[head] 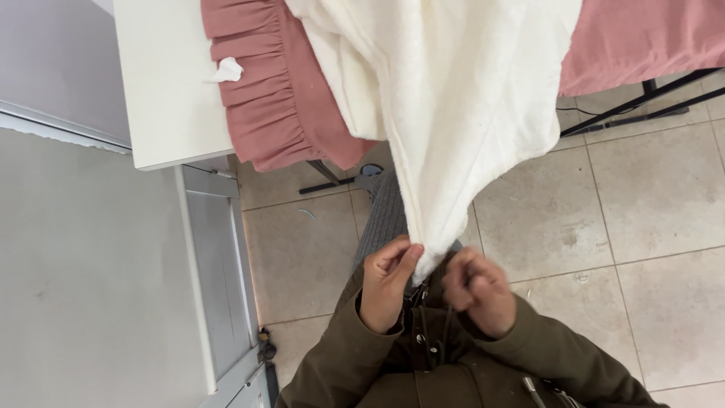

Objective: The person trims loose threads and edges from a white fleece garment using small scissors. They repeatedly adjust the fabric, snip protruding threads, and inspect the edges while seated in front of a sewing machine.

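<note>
Near the bottom of the view, both hands meet at the lowest corner of a white fleecy cloth (453, 98) that hangs down from the counter (162, 91) at the far left. The left hand (387, 278) pinches that corner between thumb and fingertips. The right hand (477, 287) is curled into a loose fist just beside it; whether it grips a thread or the cloth edge I cannot tell. Judging by this, the work on the corner is under way and not finished, most of the cloth lying untouched above. A pink ruffled fabric (268, 91) lies under the cloth, draped over the counter edge.
</note>
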